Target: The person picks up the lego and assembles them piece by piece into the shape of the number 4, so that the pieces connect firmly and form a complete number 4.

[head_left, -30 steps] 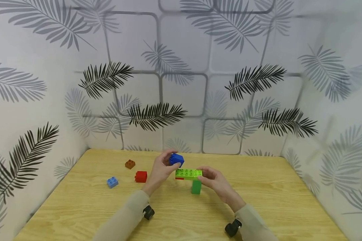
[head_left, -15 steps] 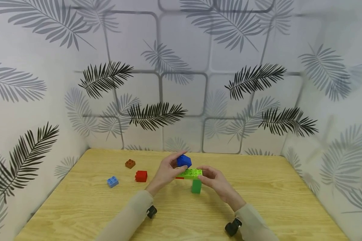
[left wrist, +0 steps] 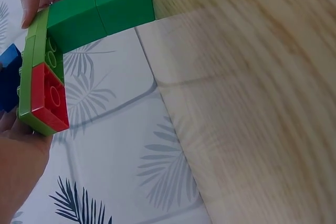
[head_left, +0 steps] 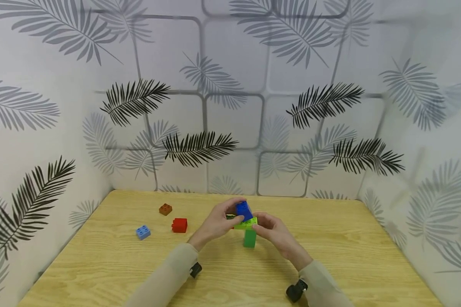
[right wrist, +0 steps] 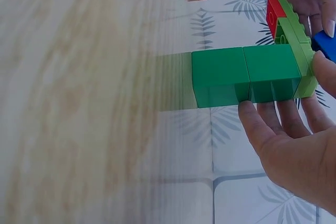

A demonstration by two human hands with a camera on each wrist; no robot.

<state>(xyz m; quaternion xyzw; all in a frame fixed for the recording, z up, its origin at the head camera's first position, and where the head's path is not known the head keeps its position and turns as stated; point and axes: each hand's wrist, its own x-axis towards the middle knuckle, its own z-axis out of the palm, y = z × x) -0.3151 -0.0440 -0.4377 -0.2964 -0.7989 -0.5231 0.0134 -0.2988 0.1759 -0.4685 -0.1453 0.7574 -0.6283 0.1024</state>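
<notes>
Between the thumb and fingers of my left hand (head_left: 215,224) is a blue toy building brick (head_left: 244,210), tilted, low over the lime green bricks (head_left: 247,224). I cannot tell whether it touches their studs. Those lime bricks lie flat as the top of a build, standing on two stacked green bricks (right wrist: 220,74). A red brick (left wrist: 49,96) is fixed under the overhanging left end, seen in the left wrist view. My right hand (head_left: 278,236) grips the build's right end, thumb on the lime brick and fingers along the green stack. The left hand partly covers the lime top.
Left of the build, a red brick (head_left: 179,225) lies on its side on the wooden table (head_left: 230,277). Further left are a light blue brick (head_left: 143,232) and a brown brick (head_left: 165,209). A patterned wall (head_left: 230,166) rises behind the table.
My left hand has carried the blue brick to the right and slightly down, from beyond the lime bricks' left end to over their right part. The right hand has stayed put.
</notes>
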